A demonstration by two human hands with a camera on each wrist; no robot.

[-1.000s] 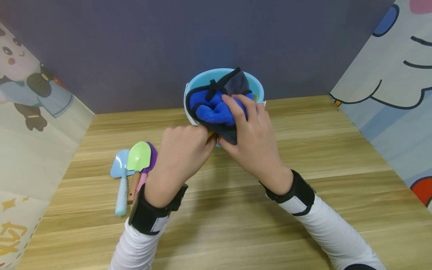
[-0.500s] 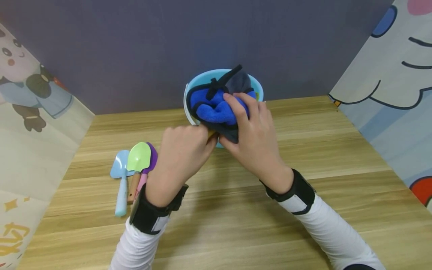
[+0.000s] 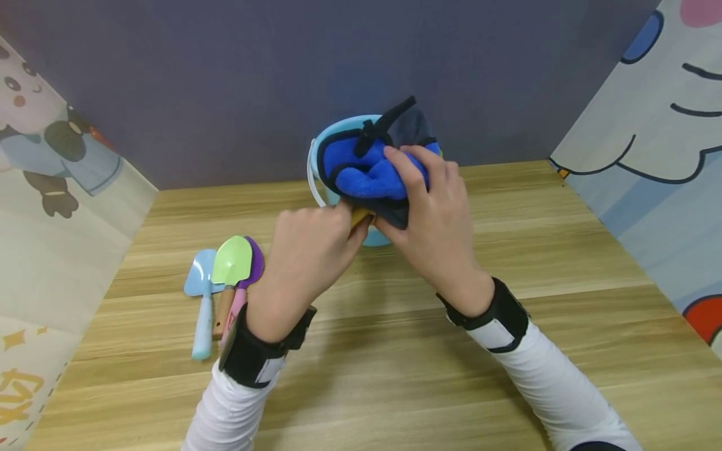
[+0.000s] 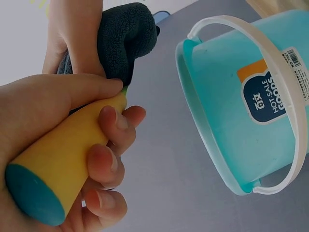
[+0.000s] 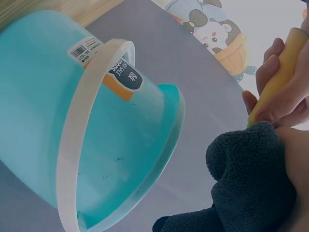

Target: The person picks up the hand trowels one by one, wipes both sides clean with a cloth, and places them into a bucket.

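Note:
My left hand (image 3: 313, 257) grips the yellow handle (image 4: 72, 140) of a tool, its fingers curled round it; the handle ends in a teal cap (image 4: 36, 195). A towel (image 3: 369, 181), bright blue on one side and dark grey on the other, with black edging, is bunched round the far end of the tool and hides most of it. A sliver of green shows where handle meets towel. My right hand (image 3: 440, 219) holds the towel, thumb below and fingers above. Behind the towel stands a light blue bucket (image 3: 352, 123) with a white handle.
To the left on the wooden table (image 3: 507, 388) lie several small shovels: a light blue one (image 3: 203, 313), a green one (image 3: 232, 262) with a brown handle and a purple one (image 3: 256, 263) with a pink handle. A dark panel (image 3: 237, 94) rises behind the bucket.
Both hands, with the towel and the yellow-handled tool, have shifted a little up and to the right. More of the bucket's lower front shows. The shovels stay in place.

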